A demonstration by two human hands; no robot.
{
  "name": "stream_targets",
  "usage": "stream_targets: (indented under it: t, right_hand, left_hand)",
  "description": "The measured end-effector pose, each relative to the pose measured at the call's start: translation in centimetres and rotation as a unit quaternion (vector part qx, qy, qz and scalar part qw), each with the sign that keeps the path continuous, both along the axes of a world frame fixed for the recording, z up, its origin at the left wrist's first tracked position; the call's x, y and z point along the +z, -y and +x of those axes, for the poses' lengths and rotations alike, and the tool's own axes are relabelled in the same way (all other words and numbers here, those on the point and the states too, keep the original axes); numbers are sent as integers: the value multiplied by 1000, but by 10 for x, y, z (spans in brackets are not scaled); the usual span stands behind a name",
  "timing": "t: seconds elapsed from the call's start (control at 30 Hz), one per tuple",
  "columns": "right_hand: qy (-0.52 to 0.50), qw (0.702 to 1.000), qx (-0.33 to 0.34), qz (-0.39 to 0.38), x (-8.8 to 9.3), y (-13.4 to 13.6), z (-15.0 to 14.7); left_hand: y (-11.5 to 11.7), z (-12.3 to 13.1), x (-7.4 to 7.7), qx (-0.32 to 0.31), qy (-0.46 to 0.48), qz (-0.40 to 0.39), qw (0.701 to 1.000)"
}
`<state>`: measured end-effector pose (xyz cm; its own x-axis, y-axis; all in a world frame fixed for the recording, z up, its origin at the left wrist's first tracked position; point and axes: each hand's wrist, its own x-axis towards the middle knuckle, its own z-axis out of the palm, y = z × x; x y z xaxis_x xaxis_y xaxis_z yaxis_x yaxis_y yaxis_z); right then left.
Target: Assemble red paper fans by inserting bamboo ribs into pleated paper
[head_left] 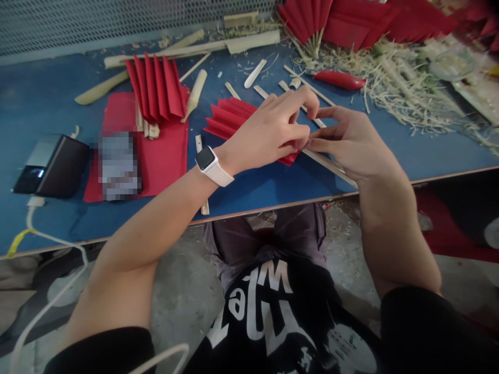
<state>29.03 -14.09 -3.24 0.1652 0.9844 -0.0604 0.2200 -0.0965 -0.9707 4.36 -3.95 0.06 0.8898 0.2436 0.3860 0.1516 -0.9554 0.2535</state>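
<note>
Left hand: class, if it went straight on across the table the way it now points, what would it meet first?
The left hand would probably meet the fingers of the right hand first; they look almost tip to tip, though one view leaves unclear whether they touch.

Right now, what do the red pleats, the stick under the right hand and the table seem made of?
Pleats: probably paper, matte, with sharp creases. Stick: wood or bamboo, apparently unpainted, pale and dull. Table: smooth blue top, perhaps laminate; its brown front edge suggests board beneath.
</note>
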Motion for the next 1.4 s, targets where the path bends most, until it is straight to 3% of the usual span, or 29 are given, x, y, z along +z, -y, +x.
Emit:
stream_targets:
  t: [0.3, 0.67, 0.97, 1.23, 1.4]
  right_hand:
    - [-12, 1000, 2, 3, -2, -2, 2]
    - [-7, 1000, 5, 0, -1, 1, 1]
    - [1, 1000, -15, -22, 1, 0, 0]
    - [-51, 998, -8, -23, 1, 0, -2]
    - [-67, 997, -7, -22, -2, -3, 2]
  left_hand:
    - [2, -2, 1, 9, -5, -24, 1000]
    - [-3, 0, -9, -14, -17, -17, 1000]
    - [-2, -8, 2, 10, -1, -5, 1000]
    - [-1, 7, -17, -2, 134, -41, 990]
    - [-1, 6, -16, 11, 111, -59, 992]
